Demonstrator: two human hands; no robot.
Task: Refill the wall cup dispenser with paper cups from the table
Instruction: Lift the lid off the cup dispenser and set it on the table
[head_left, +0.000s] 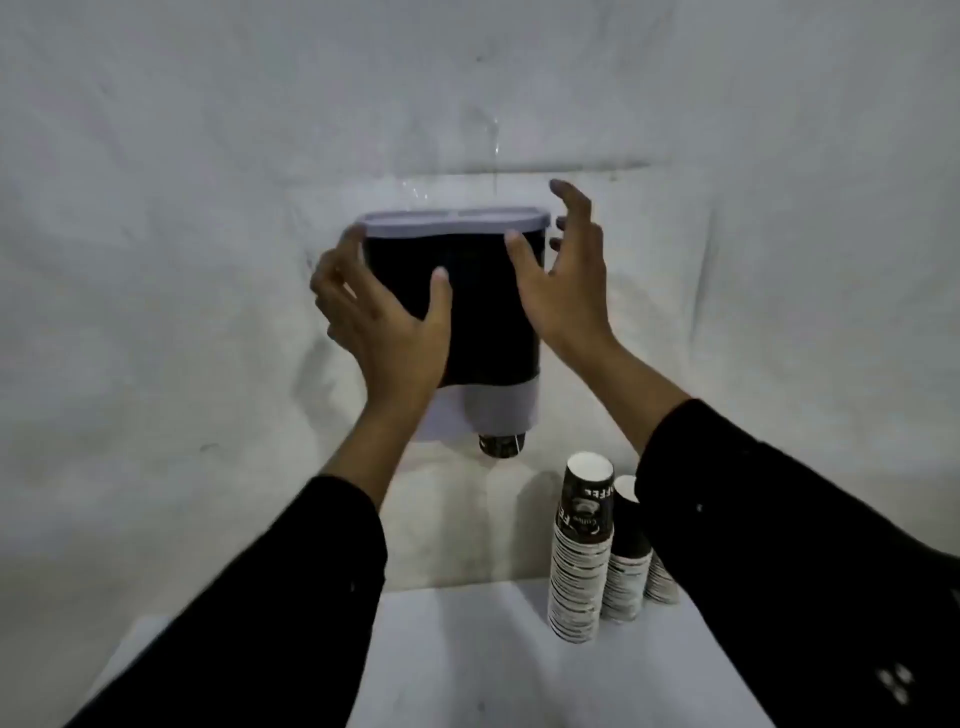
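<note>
The wall cup dispenser (483, 312) hangs on the wall, with a dark body, a pale lid (457, 222) on top and a pale base. One dark cup (501, 446) pokes out of its bottom. My left hand (382, 317) rests on the dispenser's left side, thumb on the front and fingers curled round the edge below the lid. My right hand (563, 275) is spread beside its upper right corner, thumb touching the front. Three stacks of printed paper cups (582, 551) stand upside down on the white table (467, 665) at the lower right.
The white wall (208, 156) fills the background behind the dispenser. My dark right sleeve (779, 545) crosses in front of the rightmost cup stacks and hides part of them. The table's left edge lies under my left sleeve.
</note>
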